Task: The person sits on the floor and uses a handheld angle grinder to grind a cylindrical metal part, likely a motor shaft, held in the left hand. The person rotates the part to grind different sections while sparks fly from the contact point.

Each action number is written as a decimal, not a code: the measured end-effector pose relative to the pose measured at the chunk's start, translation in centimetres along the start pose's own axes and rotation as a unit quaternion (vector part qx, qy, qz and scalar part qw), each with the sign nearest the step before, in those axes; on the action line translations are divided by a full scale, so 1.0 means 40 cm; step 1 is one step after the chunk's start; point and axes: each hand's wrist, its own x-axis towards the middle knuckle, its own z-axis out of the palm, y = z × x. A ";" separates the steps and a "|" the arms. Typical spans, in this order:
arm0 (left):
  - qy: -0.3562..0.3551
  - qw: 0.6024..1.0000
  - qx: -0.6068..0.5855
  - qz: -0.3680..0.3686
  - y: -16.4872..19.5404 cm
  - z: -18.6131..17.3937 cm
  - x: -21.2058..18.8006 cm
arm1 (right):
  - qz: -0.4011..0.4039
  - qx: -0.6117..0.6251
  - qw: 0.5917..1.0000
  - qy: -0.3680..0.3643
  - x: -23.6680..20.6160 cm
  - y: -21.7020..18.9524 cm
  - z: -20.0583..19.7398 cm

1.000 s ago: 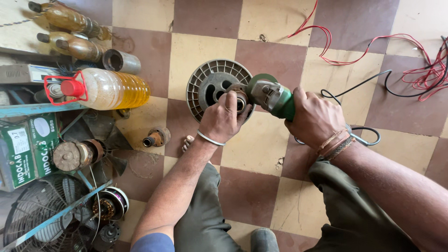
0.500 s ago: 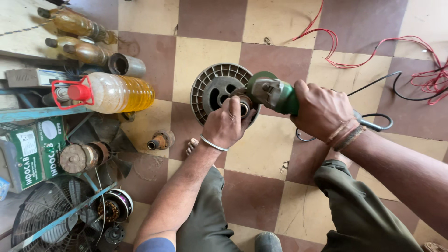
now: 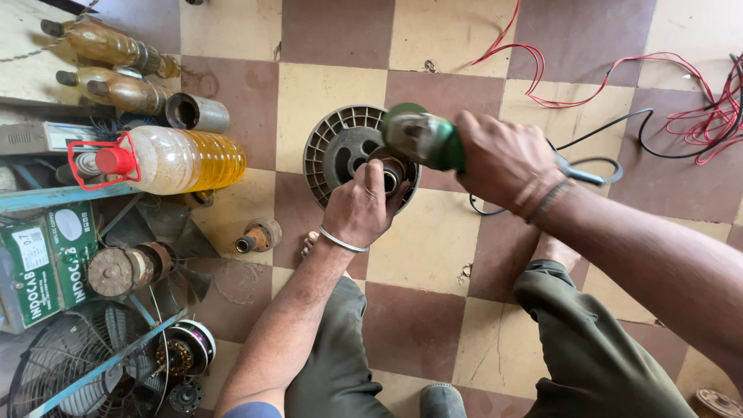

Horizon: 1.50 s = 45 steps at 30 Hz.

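1. The right hand [image 3: 503, 159] is wrapped tight around the body of a green angle grinder [image 3: 422, 138], whose head sits over the centre of a round grey finned motor housing [image 3: 333, 147] on the checked floor tiles [image 3: 422, 248].
2. The left hand [image 3: 357, 207] is closed on a small metal cylinder [image 3: 391, 174] at the near edge of the housing, just under the grinder head; a thin metal bangle [image 3: 340, 241] circles that wrist.
3. The 2 hands are close together but not touching, the right one above and to the right of the left.
4. A black cable [image 3: 596, 166] trails away from behind the right hand, and red wires [image 3: 681, 85] lie further out on that side.
5. Left of the left hand lies a plastic bottle of yellow oil [image 3: 182, 159] with a red cap, and beyond it 2 brown bottles [image 3: 108, 66] and a short metal tube [image 3: 197, 112].
6. Near the left forearm sits a small rusty fitting [image 3: 259, 234]; further left are a green box [image 3: 42, 263], a fan guard [image 3: 70, 371] and a wound motor part [image 3: 186, 348].
7. The person's knees, in olive trousers [image 3: 588, 348], frame the work from below.
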 end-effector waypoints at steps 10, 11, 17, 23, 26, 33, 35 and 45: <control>0.006 1.000 0.000 0.009 0.013 -0.011 0.008 | 0.063 0.016 0.998 0.000 -0.108 -0.005 0.021; 0.008 1.000 -0.002 0.012 0.014 -0.013 0.006 | 0.060 0.020 0.998 0.010 -0.105 -0.008 0.022; 0.013 1.000 -0.010 0.025 0.008 -0.019 0.003 | 0.067 0.028 0.997 -0.016 -0.132 -0.011 0.019; 0.000 1.000 0.017 0.014 0.006 -0.008 0.000 | 0.079 0.033 0.996 0.007 -0.148 -0.023 0.041; -0.001 1.000 0.003 0.016 0.013 -0.005 0.002 | 0.057 0.042 0.997 0.031 -0.117 -0.012 0.033; 0.011 1.000 0.007 0.015 0.021 -0.012 0.006 | 0.028 0.019 0.999 0.020 -0.071 -0.005 0.010; 0.010 1.000 0.002 0.018 0.018 -0.014 0.004 | 0.015 0.014 0.999 0.047 -0.095 -0.001 0.007; 0.002 1.000 -0.001 0.018 0.017 -0.010 0.002 | 0.022 0.002 0.999 0.049 -0.083 -0.007 0.017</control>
